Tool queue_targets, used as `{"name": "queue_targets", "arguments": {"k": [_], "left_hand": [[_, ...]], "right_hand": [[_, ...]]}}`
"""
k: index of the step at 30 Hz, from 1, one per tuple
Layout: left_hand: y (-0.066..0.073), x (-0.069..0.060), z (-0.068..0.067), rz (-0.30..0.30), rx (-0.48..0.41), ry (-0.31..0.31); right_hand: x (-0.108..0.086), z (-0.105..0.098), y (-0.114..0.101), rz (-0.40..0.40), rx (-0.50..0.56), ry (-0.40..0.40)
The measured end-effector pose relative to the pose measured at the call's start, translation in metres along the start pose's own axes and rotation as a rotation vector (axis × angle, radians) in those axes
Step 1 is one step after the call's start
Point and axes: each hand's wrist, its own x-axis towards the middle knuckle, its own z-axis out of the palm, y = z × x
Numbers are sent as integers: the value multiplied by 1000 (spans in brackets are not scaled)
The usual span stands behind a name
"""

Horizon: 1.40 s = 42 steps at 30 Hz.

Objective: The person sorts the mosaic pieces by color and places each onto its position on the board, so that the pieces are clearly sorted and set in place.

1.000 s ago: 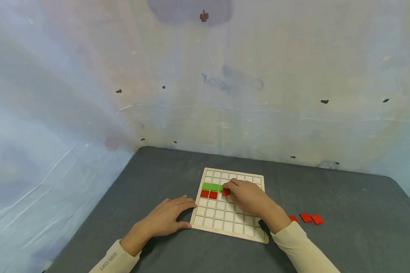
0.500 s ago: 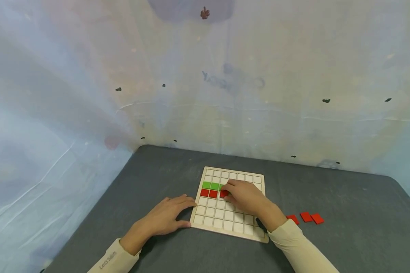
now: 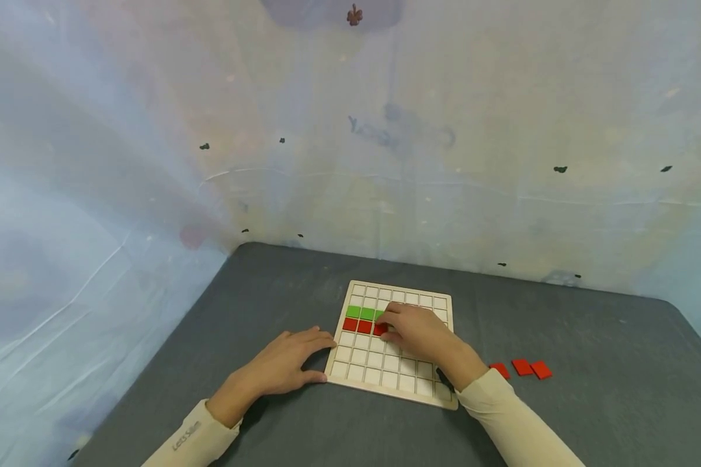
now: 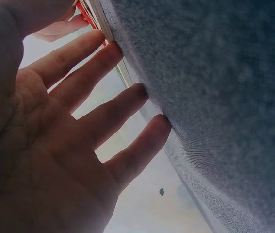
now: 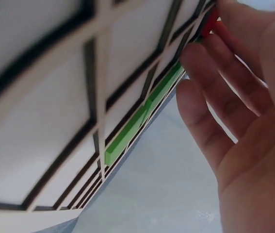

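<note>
A square wooden grid board (image 3: 374, 374) lies on the dark table. My left hand (image 3: 286, 363) has its fingers spread, fingertips and thumb touching the board's left edge; the left wrist view shows those straight fingers (image 4: 122, 109) resting on the cloth. My right hand (image 3: 417, 332) reaches over the board, thumb and fingertips pinching a red square tile (image 3: 379, 329) at the third cell of a row. Two red tiles (image 3: 357, 325) fill the cells to its left. Green tiles (image 3: 359, 312) sit in the row behind; more green tiles (image 5: 132, 128) show in the right wrist view.
Several loose red tiles (image 3: 522, 367) lie on the table (image 3: 607, 389) right of the board, near my right forearm. A patterned pale sheet (image 3: 444, 130) hangs behind the table and along its left side.
My right hand has shifted slightly left and lowered the red tile, which now lines up beside the other two red tiles. My left hand has stayed at the board's edge.
</note>
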Motion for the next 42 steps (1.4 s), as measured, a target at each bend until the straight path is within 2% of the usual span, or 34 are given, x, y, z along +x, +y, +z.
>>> {"name": "queue_targets", "arguments": {"k": [12, 21, 27, 33, 38, 42], "left_hand": [[2, -1, -1, 0, -11, -9], [-1, -9, 7, -9, -27, -28], [-1, -6, 4, -10, -14, -11], [-1, -5, 0, -9, -14, -15], [-1, -3, 0, 0, -18, -14], [-1, -1, -1, 4, -14, -12]], "right_hand": [[-3, 0, -2, 8, -10, -20], [-1, 12, -7, -5, -27, -39], [1, 9, -6, 0, -56, -8], [0, 2, -3, 1, -35, -16], [-9, -7, 1, -16, -51, 13], [-28, -19, 5, -5, -83, 54]]}}
